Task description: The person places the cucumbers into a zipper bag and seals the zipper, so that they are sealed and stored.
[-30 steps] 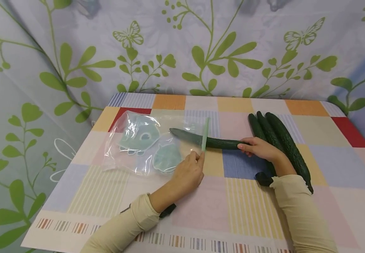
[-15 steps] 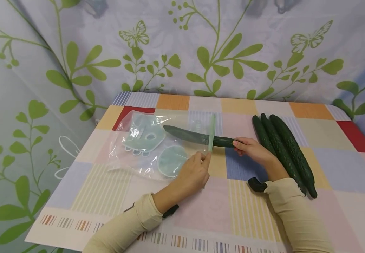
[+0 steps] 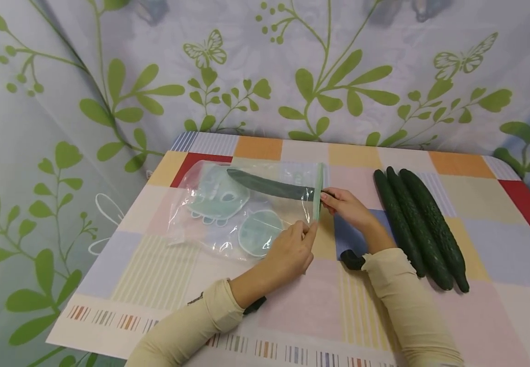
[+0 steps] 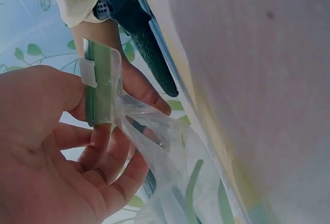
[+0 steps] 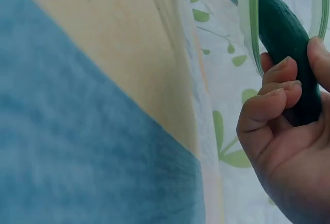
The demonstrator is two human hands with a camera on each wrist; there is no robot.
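Note:
A clear zip bag [image 3: 219, 237] with pale green cartoon prints lies across the table's left half, its green-edged mouth facing right. My left hand [image 3: 287, 255] pinches the near corner of that mouth, at the green strip and white slider [image 4: 88, 72] in the left wrist view. A long dark green cucumber [image 3: 269, 186] lies mostly inside the bag, its far tip pointing left. My right hand [image 3: 349, 211] grips its stem end right at the opening. In the right wrist view, fingers curl round the cucumber [image 5: 283, 26] between the two green edges of the mouth.
Three more cucumbers [image 3: 421, 229] lie side by side to the right of my right arm. A checkered patchwork cloth [image 3: 489, 250] covers the table. Behind it hangs a leaf-patterned curtain [image 3: 246, 61]. Dark straps show at both wrists.
My right hand has moved left, sliding the cucumber deeper into the bag until only its stem end shows outside. The left hand keeps its pinch on the bag's mouth.

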